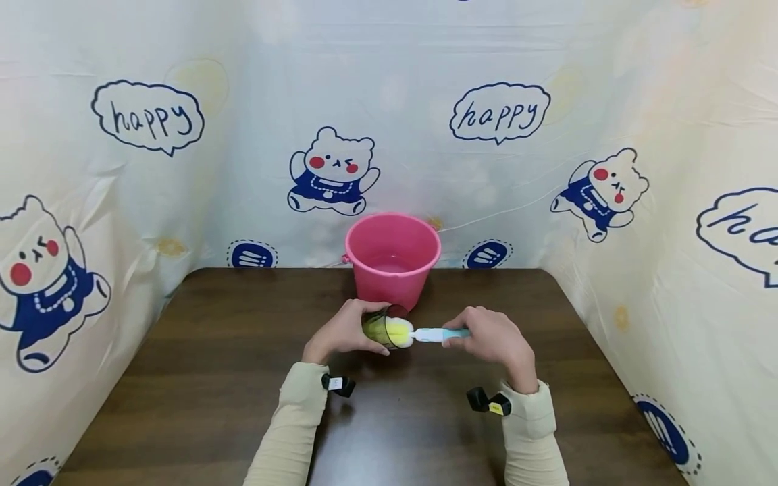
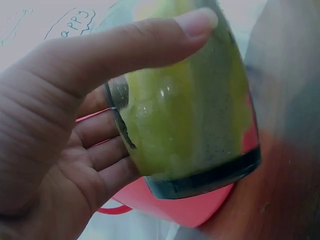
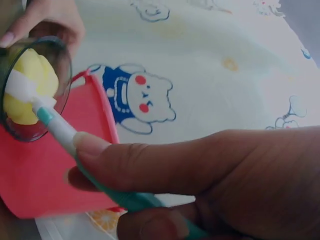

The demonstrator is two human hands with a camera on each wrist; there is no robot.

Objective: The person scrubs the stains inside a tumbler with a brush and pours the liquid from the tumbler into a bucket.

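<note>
My left hand (image 1: 349, 329) grips a dark see-through glass (image 2: 200, 120), tipped on its side with its mouth toward the right. Thumb and fingers wrap its wall in the left wrist view. Inside the glass sits the yellow and white sponge head (image 3: 42, 80) of a cup brush. My right hand (image 1: 489, 335) holds that brush by its white and teal handle (image 1: 434, 335), pinched between thumb and fingers. Glass and brush are held above the table, just in front of the pink bucket (image 1: 395, 287).
The bucket stands at the back of the dark wooden table (image 1: 219, 378), near a hanging cloth (image 1: 401, 88) printed with bears and the word "happy". A pink handle joint (image 1: 346, 258) shows on the bucket's left side. The cloth also encloses both sides of the table.
</note>
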